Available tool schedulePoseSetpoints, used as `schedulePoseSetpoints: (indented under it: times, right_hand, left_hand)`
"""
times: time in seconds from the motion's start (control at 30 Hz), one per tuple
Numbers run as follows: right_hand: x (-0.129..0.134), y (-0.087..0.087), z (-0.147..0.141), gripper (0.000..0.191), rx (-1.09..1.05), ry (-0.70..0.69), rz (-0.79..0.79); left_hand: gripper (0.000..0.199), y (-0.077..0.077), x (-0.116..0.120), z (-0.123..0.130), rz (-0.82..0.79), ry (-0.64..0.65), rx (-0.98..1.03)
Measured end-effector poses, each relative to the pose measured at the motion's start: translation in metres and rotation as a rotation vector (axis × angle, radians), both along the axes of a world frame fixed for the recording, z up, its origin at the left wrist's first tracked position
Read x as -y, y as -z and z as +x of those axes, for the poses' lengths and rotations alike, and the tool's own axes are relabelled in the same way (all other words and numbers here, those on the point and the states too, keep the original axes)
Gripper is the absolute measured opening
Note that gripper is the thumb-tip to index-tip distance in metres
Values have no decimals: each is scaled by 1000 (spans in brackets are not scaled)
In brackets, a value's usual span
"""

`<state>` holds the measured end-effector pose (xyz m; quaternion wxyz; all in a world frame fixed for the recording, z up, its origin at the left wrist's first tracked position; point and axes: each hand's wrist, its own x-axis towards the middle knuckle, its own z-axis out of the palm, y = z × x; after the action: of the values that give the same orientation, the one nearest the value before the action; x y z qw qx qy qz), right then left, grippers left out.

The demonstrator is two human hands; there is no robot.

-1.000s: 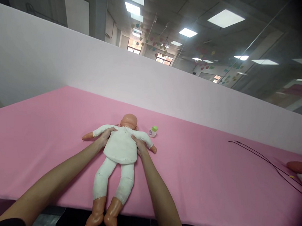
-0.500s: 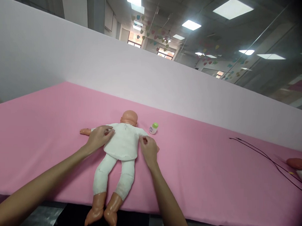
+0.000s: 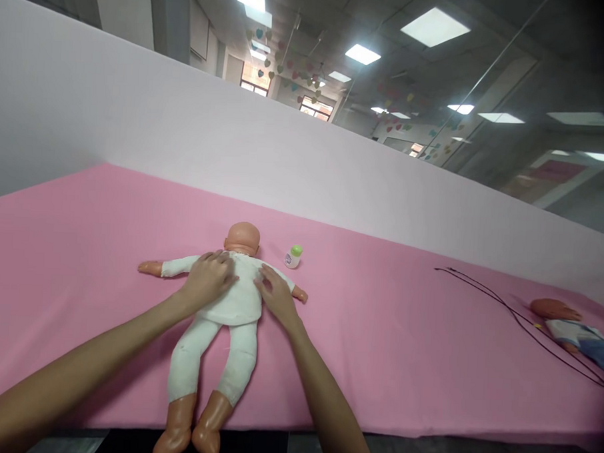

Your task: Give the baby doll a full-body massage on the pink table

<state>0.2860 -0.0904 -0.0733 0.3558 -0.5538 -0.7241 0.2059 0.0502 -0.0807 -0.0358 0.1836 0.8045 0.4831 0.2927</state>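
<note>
A baby doll (image 3: 236, 304) with a white cloth body lies face down on the pink table cover (image 3: 377, 336), its head away from me and its feet over the near edge. My left hand (image 3: 210, 279) rests on the left side of the doll's upper back, fingers stretched out. On the right side of the back, near the shoulder, my right hand (image 3: 275, 289) touches the cloth with fingers apart and slightly bent. A small clear bottle with a green cap (image 3: 293, 256) stands just beyond the doll's right-side arm.
At the far right lies a second doll (image 3: 572, 325) in white and blue clothes. A thin dark cord (image 3: 503, 303) loops across the cover beside it. Behind the table runs a low white wall (image 3: 285, 159) with glass above.
Both hands have moved inward from the doll's sides onto its upper back, and their fingers have spread. The view has swung right, showing more of the second doll.
</note>
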Motion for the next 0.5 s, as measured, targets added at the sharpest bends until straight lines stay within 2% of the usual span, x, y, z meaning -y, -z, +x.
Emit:
schedulePoseSetpoints:
  times: [0.07,0.13,0.2,0.27,0.37,0.5]
  right_hand:
    - [-12,-9,17,45,14,145,58]
    - [-28,-17,36,46,50,284,107]
    - [-44,-22,54,50,100,353,154]
    - [-59,-22,67,54,146,356,181]
    - [-74,-16,80,60,187,290,134]
    - [-82,-8,90,65,197,211,65]
  left_hand:
    - [41,-21,-3,29,-67,140,245]
    - [44,-35,-16,65,-353,270,594]
    - [52,-41,-40,103,-752,240,937]
    - [61,-37,-66,136,-1028,126,1172]
    - [74,-24,-97,168,-1105,83,1245]
    - [78,-8,-109,183,-1109,106,1249]
